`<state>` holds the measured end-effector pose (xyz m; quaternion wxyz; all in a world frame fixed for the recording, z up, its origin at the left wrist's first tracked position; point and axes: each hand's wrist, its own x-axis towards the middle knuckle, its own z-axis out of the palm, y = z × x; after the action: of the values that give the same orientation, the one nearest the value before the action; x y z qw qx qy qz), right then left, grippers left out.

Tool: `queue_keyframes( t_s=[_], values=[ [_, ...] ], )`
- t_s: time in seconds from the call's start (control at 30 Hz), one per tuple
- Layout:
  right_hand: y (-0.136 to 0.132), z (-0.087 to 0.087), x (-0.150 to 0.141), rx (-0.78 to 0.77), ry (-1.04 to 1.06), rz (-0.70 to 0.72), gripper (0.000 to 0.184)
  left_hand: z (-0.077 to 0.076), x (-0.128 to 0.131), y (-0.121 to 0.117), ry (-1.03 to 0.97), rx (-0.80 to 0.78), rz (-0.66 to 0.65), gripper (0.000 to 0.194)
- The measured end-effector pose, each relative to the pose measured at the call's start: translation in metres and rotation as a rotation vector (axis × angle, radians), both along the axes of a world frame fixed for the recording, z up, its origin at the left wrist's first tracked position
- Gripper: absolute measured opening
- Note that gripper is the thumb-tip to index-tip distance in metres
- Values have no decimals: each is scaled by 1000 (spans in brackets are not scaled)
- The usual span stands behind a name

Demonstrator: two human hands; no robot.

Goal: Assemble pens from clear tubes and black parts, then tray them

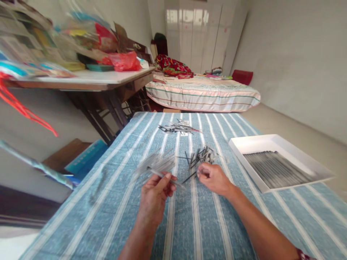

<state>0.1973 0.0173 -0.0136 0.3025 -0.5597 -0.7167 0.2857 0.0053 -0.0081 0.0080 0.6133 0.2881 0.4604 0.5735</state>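
Observation:
My left hand (pixel 158 191) is closed in a pinch around a slim clear plastic tube (pixel 177 183), like a pen barrel, held at a slant. Just beyond it a loose pile of similar clear tubes (pixel 155 164) lies on the cloth. My right hand (pixel 214 178) has its fingers curled together at the near edge of a heap of short black sticks and small pale pieces (pixel 202 156). A thin black stick (pixel 189 177) reaches toward those fingertips; whether they grip it I cannot tell.
A shallow white box (pixel 267 144) at the right holds a row of dark slender rods (pixel 273 168). Farther back, a bunch of thin dark sticks (pixel 180 128) lies on the blue striped tablecloth (pixel 179 224). A cluttered desk (pixel 108 81) stands at left, a bed (pixel 203 94) behind.

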Motion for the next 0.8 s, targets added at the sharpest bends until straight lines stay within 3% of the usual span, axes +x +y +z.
queue_keyframes(
  t_s=[0.1,0.23,0.5,0.8],
  values=[
    [-7,3,-5,-200,509,106,11,2,0,0,-78,0,4,22],
    [-15,1,-15,-284,840,191,19,2,0,0,-159,21,-6,20],
    [-18,-8,-25,-221,1040,75,12,0,-2,-1,-217,43,-6,17],
    [-22,-5,-30,-301,1129,120,15,-2,-1,0,-226,39,27,18]
  ],
)
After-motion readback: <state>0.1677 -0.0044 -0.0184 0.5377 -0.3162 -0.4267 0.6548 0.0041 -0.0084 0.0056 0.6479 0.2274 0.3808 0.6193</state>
